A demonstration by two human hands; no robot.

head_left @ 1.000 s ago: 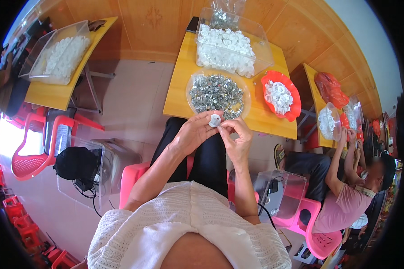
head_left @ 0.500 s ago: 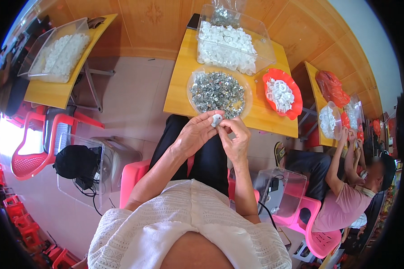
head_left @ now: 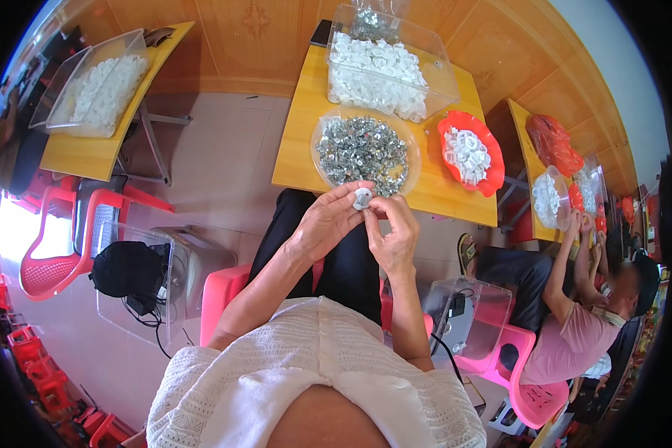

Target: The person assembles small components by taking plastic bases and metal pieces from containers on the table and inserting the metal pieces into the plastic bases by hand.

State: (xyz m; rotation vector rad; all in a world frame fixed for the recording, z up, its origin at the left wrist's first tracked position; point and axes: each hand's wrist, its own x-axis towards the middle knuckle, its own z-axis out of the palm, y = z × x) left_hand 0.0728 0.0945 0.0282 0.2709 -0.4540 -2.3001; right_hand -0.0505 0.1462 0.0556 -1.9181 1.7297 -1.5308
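Note:
My left hand point(head_left: 327, 222) and my right hand point(head_left: 392, 228) meet above my lap, just in front of the yellow table point(head_left: 299, 134). Between their fingertips they pinch one small white round plastic piece point(head_left: 362, 198). Right beyond the hands sits a clear round bowl point(head_left: 363, 148) heaped with several small silvery metal parts. Further back stands a clear plastic bin point(head_left: 384, 67) full of white pieces, and to the right a red bowl point(head_left: 470, 153) holds more white pieces.
Another yellow table with a clear bin of white parts point(head_left: 101, 86) stands at the left. Red plastic chairs point(head_left: 52, 246) and a black bag point(head_left: 127, 269) are on my left. A person in a pink shirt point(head_left: 575, 336) works at a neighbouring table on the right.
Both hands have stayed together at the table's edge; the fingers have shifted slightly around the white piece.

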